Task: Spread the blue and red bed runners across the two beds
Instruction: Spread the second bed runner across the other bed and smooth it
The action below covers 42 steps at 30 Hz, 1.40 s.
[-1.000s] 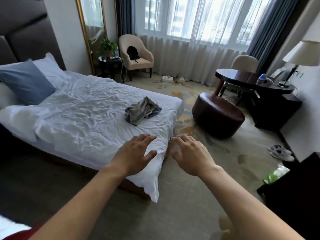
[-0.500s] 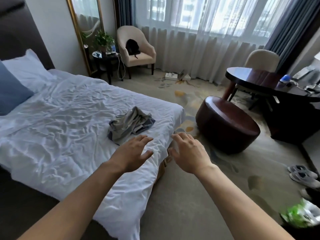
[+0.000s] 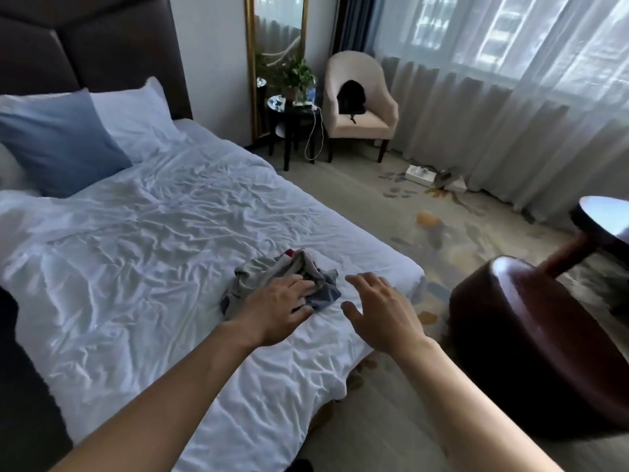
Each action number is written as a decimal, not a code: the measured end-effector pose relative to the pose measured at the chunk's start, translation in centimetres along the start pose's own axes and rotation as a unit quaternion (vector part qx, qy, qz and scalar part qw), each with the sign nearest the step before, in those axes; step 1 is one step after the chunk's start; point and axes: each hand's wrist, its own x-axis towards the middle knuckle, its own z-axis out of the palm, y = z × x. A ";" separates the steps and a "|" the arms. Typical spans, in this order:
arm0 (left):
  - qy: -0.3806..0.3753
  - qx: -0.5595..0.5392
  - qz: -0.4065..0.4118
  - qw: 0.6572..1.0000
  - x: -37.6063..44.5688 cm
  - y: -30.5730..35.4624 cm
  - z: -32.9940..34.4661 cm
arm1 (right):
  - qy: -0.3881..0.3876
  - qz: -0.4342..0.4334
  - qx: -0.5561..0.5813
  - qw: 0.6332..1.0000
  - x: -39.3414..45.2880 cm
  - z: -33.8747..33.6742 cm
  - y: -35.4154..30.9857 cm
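- While crumpled, the runner lies on the bed, toward 5 o'clock.
- Left hand rests flat on it, fingers straight; right hand hovers spread at its 3 o'clock, holding nothing.
- Judged light, limp, sturdy; pinch an edge or corner.

Left hand on crumpled cloth, right hand hovering, bed

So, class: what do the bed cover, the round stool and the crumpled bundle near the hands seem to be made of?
Bed cover: white woven cloth, probably cotton; matte, with fine sharp creases.
Round stool: dark brown, smooth with a soft sheen along the rim, likely leather or imitation leather.
Crumpled bundle: soft grey and blue fabric with a touch of red, limp folds; the left hand rests on it.
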 end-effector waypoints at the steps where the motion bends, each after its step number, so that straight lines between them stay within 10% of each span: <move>1: 0.002 0.000 -0.007 1.000 1.7 -0.6 0.3 | -0.009 -0.010 0.002 1.000 2.1 0.6 0.6; 23: 0.024 -0.132 -0.372 0.918 17.1 -17.6 8.6 | -0.248 -0.320 -0.008 0.915 35.5 19.8 0.8; 36: -0.043 -0.083 -0.397 0.913 21.0 -27.9 22.3 | -0.308 -0.385 -0.057 0.868 38.1 37.8 -1.3; 42: 0.042 -0.068 -0.397 0.914 21.1 -28.6 23.8 | -0.257 -0.369 -0.050 0.892 38.2 38.9 -1.5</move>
